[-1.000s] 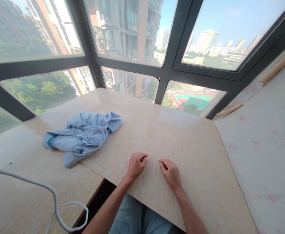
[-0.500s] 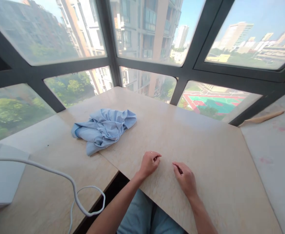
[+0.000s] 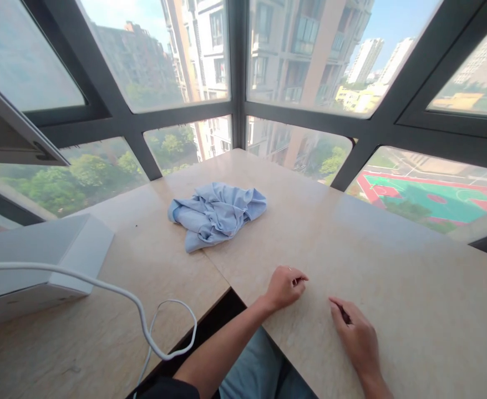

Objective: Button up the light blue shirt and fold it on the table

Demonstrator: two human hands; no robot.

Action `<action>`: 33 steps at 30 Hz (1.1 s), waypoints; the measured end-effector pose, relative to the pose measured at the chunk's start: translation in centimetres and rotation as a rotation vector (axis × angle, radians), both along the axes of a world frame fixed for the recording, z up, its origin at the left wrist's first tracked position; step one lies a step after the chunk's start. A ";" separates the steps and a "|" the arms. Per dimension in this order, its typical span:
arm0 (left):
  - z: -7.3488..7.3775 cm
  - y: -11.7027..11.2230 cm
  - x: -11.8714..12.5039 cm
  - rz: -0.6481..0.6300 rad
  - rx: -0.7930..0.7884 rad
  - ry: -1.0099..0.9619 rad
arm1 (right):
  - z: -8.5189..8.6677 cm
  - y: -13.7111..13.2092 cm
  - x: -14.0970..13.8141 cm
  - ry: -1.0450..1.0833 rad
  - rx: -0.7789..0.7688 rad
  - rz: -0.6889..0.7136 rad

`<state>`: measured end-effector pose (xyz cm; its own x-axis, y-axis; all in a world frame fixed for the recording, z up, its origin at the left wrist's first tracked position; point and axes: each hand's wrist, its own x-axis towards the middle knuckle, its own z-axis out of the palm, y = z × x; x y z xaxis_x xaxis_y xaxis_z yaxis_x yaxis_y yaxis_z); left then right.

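A crumpled light blue piece of cloth (image 3: 218, 215), perhaps a garment, lies in a heap on the pale tabletop (image 3: 302, 221). My left hand (image 3: 285, 287) rests on the table nearer to me than the cloth and to its right, not touching it. Its fingers are curled in, with nothing visible in them. To the right and slightly closer, my right hand (image 3: 355, 332) also rests on the table, thumb and fingers drawn together and nothing showing between them. A gap of bare tabletop separates the two hands.
On the left stands a white box (image 3: 77, 249), with a white cable (image 3: 131, 296) hanging in front of it. A dark gap (image 3: 221, 305) opens in the table by my left forearm. Dark window frames (image 3: 238, 83) border the table's far side. A flat panel (image 3: 14, 130) juts in at upper left.
The view has turned left, so the table, cloth and hands appear farther right, and more of the box shows. Both hands stay curled on the table; the cloth lies unchanged.
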<state>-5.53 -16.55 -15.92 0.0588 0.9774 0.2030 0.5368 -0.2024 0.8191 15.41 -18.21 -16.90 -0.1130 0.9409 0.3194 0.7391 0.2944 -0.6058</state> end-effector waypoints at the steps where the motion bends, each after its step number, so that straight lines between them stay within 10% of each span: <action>1: -0.1 0.1 -0.1 -0.006 -0.009 -0.039 | 0.1 0.0 -0.1 0.002 0.000 -0.003; 5: 0.0 0.7 -2.0 0.047 -0.078 -0.204 | 0.4 -0.1 -0.2 0.012 -0.001 -0.003; 14: 5.5 2.5 -17.1 0.870 0.133 0.346 | 0.1 -0.1 -0.1 0.018 -0.011 -0.022; 18: 7.2 3.3 -22.0 0.798 -0.127 0.632 | 0.0 -0.1 -0.1 0.005 -0.019 -0.024; 25: 8.9 5.7 -23.7 0.683 -0.238 0.522 | -0.2 0.0 -0.2 0.023 -0.036 -0.020; 29: 11.5 6.9 -21.1 0.582 -0.068 0.406 | -0.3 0.1 -0.3 0.042 -0.046 -0.019; 33: 15.4 7.2 -14.2 0.221 0.196 0.008 | 0.0 0.1 -0.6 0.073 -0.058 -0.004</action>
<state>-19.73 -9.39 -0.52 -0.1490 0.9088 0.3898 0.5921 -0.2337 0.7712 14.83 -18.08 -16.92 -0.0872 0.9585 0.2714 0.6933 0.2540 -0.6743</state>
